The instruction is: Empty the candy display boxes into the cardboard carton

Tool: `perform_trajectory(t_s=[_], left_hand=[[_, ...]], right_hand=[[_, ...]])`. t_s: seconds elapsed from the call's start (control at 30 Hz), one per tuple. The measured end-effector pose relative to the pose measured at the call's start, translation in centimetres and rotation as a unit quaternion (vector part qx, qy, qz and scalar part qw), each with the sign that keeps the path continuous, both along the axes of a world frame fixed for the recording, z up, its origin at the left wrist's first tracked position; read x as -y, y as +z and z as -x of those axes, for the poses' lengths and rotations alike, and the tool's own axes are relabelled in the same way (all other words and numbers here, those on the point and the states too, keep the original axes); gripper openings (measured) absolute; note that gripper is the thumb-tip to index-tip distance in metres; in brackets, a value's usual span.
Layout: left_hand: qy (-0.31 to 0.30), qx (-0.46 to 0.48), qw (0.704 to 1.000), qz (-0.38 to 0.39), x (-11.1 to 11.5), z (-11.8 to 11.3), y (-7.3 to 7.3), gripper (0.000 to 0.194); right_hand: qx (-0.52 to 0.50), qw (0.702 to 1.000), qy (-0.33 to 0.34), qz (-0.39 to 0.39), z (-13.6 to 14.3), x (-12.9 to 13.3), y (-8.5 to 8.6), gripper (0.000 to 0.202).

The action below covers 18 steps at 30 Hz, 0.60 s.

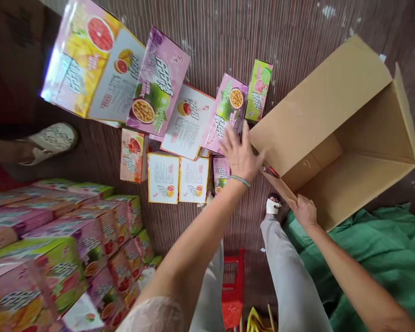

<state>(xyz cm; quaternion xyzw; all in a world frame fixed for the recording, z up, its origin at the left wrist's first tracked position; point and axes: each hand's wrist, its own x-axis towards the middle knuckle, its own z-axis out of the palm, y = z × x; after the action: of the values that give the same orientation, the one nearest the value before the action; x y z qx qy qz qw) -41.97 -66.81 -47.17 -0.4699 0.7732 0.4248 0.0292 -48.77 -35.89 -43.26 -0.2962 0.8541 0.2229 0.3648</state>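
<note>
My left hand reaches forward with fingers spread, just over a purple fruit-print box in a loose pile on the floor; it holds nothing. A bracelet sits on that wrist. My right hand grips the near flap of a large open cardboard carton that lies on its side to the right, its inside showing no contents. A small green box rests against the carton's left wall. Larger pink and yellow boxes lie at the far left of the pile.
Stacked fruit-print boxes fill the lower left. Another person's sandalled foot stands at the left edge. A green cloth lies under the carton's right side. A red plastic stool is between my legs.
</note>
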Motion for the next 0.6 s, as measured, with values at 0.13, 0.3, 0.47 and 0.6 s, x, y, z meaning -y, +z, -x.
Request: perform_trajectory(t_s=[0.13, 0.3, 0.47, 0.6], left_hand=[[0.086, 0.072, 0.994, -0.005, 8.7, -0.8, -1.6, 0.120], [0.042, 0.053, 0.998, -0.018, 9.7, -3.2, -1.4, 0.104], [0.120, 0.066, 0.989, 0.059, 3.9, -16.2, 5.7, 0.114], [0.240, 0.105, 0.942, 0.210, 1.8, -27.7, 9.2, 0.109]], right_hand=[[-0.083, 0.978, -0.001, 0.192, -1.1, 2.4, 2.7, 0.059], [-0.086, 0.858, 0.085, 0.498, 0.1, 14.3, 4.9, 0.065], [-0.037, 0.804, 0.006, 0.594, 6.7, 33.3, -5.3, 0.062], [-0.112, 0.884, -0.194, 0.410, 11.8, 43.6, -14.5, 0.080]])
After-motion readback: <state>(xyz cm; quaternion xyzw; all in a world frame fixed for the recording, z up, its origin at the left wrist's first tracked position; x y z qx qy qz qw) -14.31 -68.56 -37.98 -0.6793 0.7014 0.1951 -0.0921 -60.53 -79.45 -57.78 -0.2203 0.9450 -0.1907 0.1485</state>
